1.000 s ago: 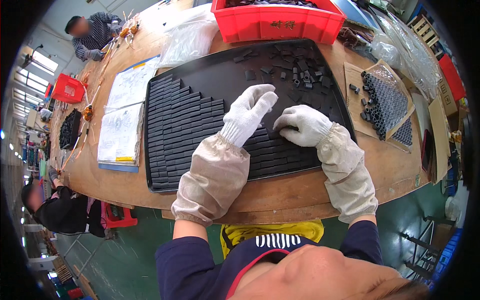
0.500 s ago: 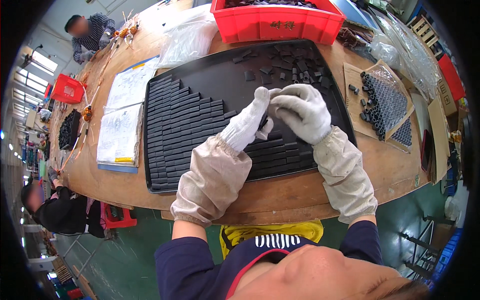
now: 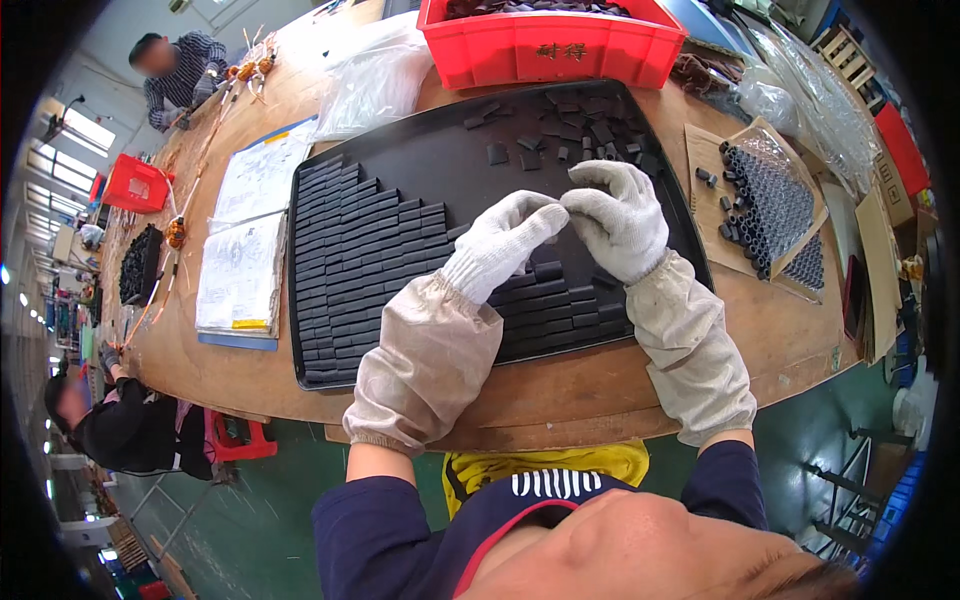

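My left hand (image 3: 508, 238), in a white knit glove, is closed in a pinch over the tray's middle. Against its thumb and fingertips come the curled, pinching fingers of my right hand (image 3: 622, 220), gloved the same way. Whatever lies between the fingertips is hidden. Beneath both hands is a large black tray (image 3: 455, 128) with a raised rim. Short black tube-like pieces (image 3: 375, 250) lie side by side in stepped rows across its left and front. Loose black pieces (image 3: 575, 125) are scattered at its far right, some flat, some rounded.
A red crate (image 3: 550, 50) of dark pieces stands behind the tray. Clear plastic bags (image 3: 375, 90) and open paper documents (image 3: 240, 265) lie left. On the right, a cardboard sheet (image 3: 705, 150) bears a bundle of dark tubes (image 3: 775, 205). Two other people sit at the left.
My left hand has turned and its fingertips have dropped slightly toward me; the dark piece seen in its palm is now hidden. My right fingertips have also shifted a little.
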`<action>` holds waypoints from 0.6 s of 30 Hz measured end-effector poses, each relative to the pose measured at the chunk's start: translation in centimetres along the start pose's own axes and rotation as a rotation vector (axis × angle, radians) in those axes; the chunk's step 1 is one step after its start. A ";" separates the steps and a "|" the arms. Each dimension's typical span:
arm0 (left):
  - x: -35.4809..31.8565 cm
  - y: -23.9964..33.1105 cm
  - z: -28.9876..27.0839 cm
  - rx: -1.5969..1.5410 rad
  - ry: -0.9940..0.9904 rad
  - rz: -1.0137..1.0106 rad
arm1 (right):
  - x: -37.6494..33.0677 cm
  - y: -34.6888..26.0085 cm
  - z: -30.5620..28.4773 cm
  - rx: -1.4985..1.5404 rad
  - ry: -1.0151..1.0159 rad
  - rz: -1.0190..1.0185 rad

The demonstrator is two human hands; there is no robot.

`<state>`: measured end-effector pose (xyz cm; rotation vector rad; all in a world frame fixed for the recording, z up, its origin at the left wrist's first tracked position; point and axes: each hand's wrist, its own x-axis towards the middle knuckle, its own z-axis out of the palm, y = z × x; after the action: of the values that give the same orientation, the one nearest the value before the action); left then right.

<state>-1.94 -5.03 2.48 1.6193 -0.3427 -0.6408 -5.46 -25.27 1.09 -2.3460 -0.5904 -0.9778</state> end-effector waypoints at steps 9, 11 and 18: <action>-0.1 0.3 -0.3 -0.053 0.056 0.023 | -1.0 6.2 -0.6 -0.266 0.061 0.315; -0.1 0.2 -0.3 -0.043 0.056 0.033 | -1.8 5.8 0.0 -0.439 -0.085 0.323; -0.1 0.2 -0.1 -0.006 0.082 0.037 | -1.6 5.3 0.1 -0.545 -0.127 0.295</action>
<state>-1.92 -4.99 2.72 1.6251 -0.3092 -0.5454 -3.42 -29.57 -1.80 -2.8798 -0.0037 -0.9396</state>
